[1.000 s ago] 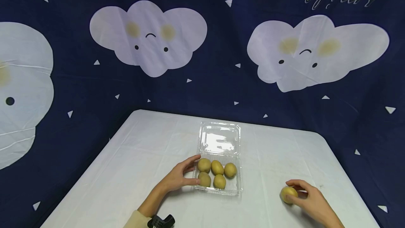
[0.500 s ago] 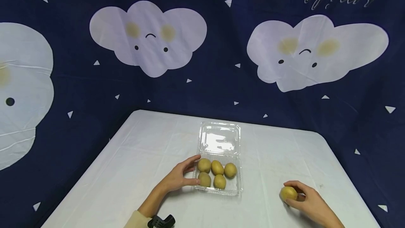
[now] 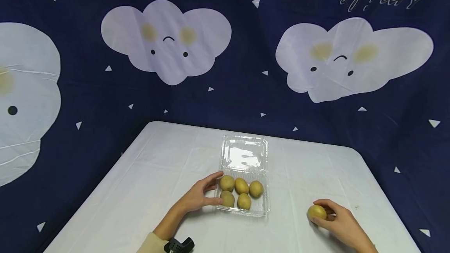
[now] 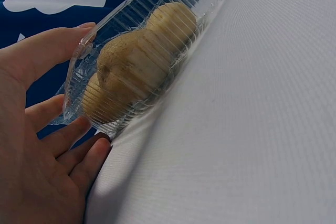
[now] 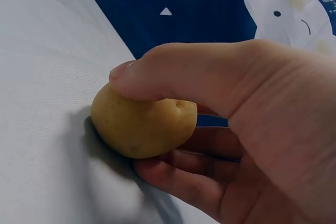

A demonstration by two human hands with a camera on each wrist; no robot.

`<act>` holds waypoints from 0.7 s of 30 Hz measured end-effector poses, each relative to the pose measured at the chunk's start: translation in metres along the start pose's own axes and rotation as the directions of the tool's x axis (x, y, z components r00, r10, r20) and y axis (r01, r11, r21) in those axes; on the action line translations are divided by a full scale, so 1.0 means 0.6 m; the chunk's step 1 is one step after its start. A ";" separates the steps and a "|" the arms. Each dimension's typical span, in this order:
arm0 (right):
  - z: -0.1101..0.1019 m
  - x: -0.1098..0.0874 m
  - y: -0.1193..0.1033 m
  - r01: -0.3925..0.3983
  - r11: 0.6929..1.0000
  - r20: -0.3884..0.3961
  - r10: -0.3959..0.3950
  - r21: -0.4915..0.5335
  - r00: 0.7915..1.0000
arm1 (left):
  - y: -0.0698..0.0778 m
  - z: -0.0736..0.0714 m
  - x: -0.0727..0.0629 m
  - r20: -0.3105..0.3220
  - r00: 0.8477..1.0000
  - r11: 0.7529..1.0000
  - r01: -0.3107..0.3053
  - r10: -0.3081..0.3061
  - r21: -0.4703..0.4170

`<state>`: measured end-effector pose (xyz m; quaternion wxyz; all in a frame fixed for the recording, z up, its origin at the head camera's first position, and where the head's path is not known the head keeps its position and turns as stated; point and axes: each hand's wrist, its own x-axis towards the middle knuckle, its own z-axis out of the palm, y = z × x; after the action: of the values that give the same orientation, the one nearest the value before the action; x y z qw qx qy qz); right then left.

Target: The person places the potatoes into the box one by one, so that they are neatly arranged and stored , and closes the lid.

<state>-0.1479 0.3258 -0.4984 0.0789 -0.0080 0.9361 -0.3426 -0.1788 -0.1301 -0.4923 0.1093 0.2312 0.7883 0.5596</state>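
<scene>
A clear plastic clamshell box [image 3: 261,206] lies on the white table with its lid [image 3: 244,153] folded back. Inside are several yellow-brown potatoes [image 3: 241,186], in two rows, with a gap at the near right corner. My left hand [image 3: 197,197] holds the box's left side, thumb at the near end and index finger at the far corner; in the left wrist view the fingers touch its ribbed wall. Well to the right, my right hand [image 3: 342,221] grips one potato [image 5: 142,124] between thumb and fingers, low over the table; I cannot tell whether it touches the cloth.
The white-covered table [image 3: 168,159] extends on both sides of the box. Behind it hangs a dark blue curtain [image 3: 246,100] printed with clouds and small triangles. A black strap device [image 3: 179,245] sits on the left wrist.
My right hand has shifted slightly left with the potato in its grip. The left hand, the box and the potatoes inside stay in place.
</scene>
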 end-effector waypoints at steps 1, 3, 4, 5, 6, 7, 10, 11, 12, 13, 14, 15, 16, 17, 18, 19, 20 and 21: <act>0.001 0.000 -0.001 -0.003 1.000 -0.005 0.003 0.000 1.000 | -0.004 0.001 0.001 -0.001 1.000 1.000 0.001 -0.001 0.002; 0.003 0.002 -0.002 -0.007 1.000 -0.019 0.007 -0.004 1.000 | -0.018 0.002 0.004 -0.006 1.000 1.000 0.000 0.000 0.006; 0.004 0.003 -0.002 -0.011 1.000 -0.022 0.011 -0.001 1.000 | -0.025 0.003 0.006 -0.011 1.000 1.000 0.001 -0.001 0.008; 0.005 0.005 -0.003 -0.007 1.000 -0.025 0.007 -0.005 1.000 | -0.031 0.004 0.007 -0.015 1.000 1.000 -0.001 0.001 0.010; 0.007 0.006 -0.004 -0.012 1.000 -0.029 0.012 -0.003 1.000 | -0.038 0.005 0.009 -0.020 1.000 1.000 -0.001 0.001 0.011; 0.008 0.007 -0.005 -0.015 1.000 -0.032 0.015 0.000 0.999 | -0.045 0.006 0.011 -0.023 1.000 1.000 -0.001 0.001 0.013; 0.011 0.009 -0.010 -0.012 1.000 -0.053 0.011 -0.019 0.999 | -0.054 0.006 0.012 -0.027 1.000 1.000 -0.004 0.004 0.012; 0.012 0.010 -0.012 -0.012 1.000 -0.063 0.010 -0.026 0.998 | -0.055 0.006 0.012 -0.027 1.000 1.000 -0.003 0.004 0.012; 0.013 0.010 -0.014 -0.014 1.000 -0.071 0.012 -0.028 0.997 | -0.057 0.006 0.012 -0.028 1.000 1.000 -0.006 0.006 0.014; 0.013 0.010 -0.015 -0.014 0.999 -0.079 0.011 -0.033 0.997 | -0.057 0.006 0.012 -0.028 1.000 1.000 -0.009 0.009 0.017; 0.014 0.010 -0.016 -0.014 0.999 -0.089 0.010 -0.038 0.996 | -0.057 0.006 0.012 -0.030 0.999 1.000 -0.012 0.013 0.020; 0.015 0.010 -0.017 -0.011 0.999 -0.097 0.008 -0.038 0.995 | -0.057 0.006 0.011 -0.031 0.999 1.000 -0.014 0.014 0.025; 0.015 0.010 -0.018 -0.006 0.999 -0.106 0.002 -0.040 0.994 | -0.057 0.006 0.011 -0.032 0.999 0.999 -0.014 0.015 0.029; 0.016 0.009 -0.018 0.002 0.999 -0.116 -0.007 -0.041 0.993 | -0.057 0.006 0.011 -0.032 0.999 0.999 -0.016 0.017 0.035; 0.017 0.009 -0.019 0.012 0.999 -0.127 -0.018 -0.044 0.992 | -0.057 0.006 0.011 -0.033 0.999 0.999 -0.024 0.025 0.040; 0.018 0.009 -0.019 0.024 0.998 -0.141 -0.031 -0.049 0.990 | -0.056 0.006 0.010 -0.033 0.999 0.999 -0.023 0.025 0.042; 0.019 0.008 -0.019 0.036 0.998 -0.155 -0.044 -0.050 0.987 | -0.056 0.006 0.010 -0.033 0.999 0.999 -0.026 0.028 0.043; 0.020 0.008 -0.020 0.048 0.998 -0.168 -0.056 -0.049 0.984 | -0.056 0.006 0.010 -0.032 0.999 0.999 -0.030 0.031 0.046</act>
<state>-0.1513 0.3086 -0.5006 -0.0103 -0.0050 0.9464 -0.3227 -0.1909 -0.1333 -0.5242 0.0825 0.2364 0.7988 0.5470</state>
